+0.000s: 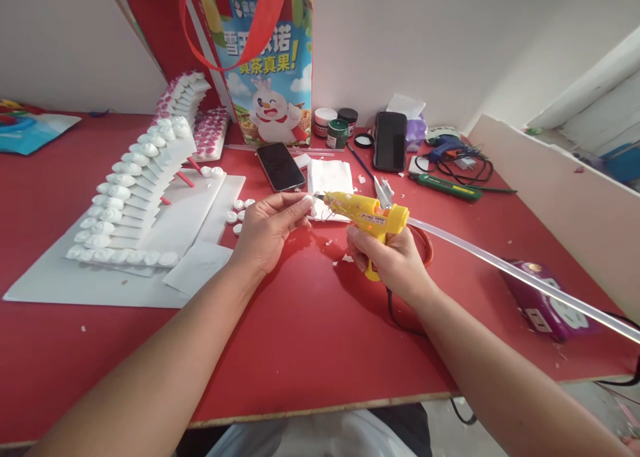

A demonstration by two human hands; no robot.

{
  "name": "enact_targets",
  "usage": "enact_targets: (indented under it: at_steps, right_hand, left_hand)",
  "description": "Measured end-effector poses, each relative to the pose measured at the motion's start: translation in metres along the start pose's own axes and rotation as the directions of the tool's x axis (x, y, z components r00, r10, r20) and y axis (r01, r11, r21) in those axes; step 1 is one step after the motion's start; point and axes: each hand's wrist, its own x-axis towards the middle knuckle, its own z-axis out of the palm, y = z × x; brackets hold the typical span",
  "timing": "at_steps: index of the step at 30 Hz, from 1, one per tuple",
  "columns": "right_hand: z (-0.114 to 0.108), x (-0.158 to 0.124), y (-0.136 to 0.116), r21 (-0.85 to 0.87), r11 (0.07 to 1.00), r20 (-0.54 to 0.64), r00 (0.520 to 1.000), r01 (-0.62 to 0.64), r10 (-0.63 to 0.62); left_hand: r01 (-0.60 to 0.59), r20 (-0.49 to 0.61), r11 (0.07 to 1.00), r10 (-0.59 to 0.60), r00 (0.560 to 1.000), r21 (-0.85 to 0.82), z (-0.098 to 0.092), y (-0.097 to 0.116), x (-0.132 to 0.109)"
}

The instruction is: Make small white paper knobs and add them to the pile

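Note:
My right hand (387, 253) is wrapped round the handle of a yellow glue gun (363, 211), which points left; a long clear glue stick (480, 251) runs out of its back. Between the thumb and fingers of my left hand (275, 227) is a small white piece (314, 207), right at the gun's nozzle and partly hidden by the fingertips. To the left stands a curved white structure (145, 190) edged with white rosettes, on a white board (45, 277). Several loose white rosettes (231, 217) lie beside my left hand.
Behind my hands are white paper (333, 173), two phones (281, 166) (391, 141), paint jars (337, 133) and a large printed bag (273, 103). A green tool (447, 186), scissors (383, 193) and a purple packet (550, 300) lie to the right. White scraps dot the red table (300, 350).

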Motion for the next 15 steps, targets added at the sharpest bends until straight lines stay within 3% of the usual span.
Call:
enact_targets:
  at_steps: [15]
  right_hand:
    - [-0.001,-0.0004,-0.0013,-0.021,1.0,-0.044,0.999,0.006,-0.007]
  left_hand:
    - [0.008,-0.014,1.0,-0.008,1.0,-0.005,-0.0007,-0.0009,0.0003]
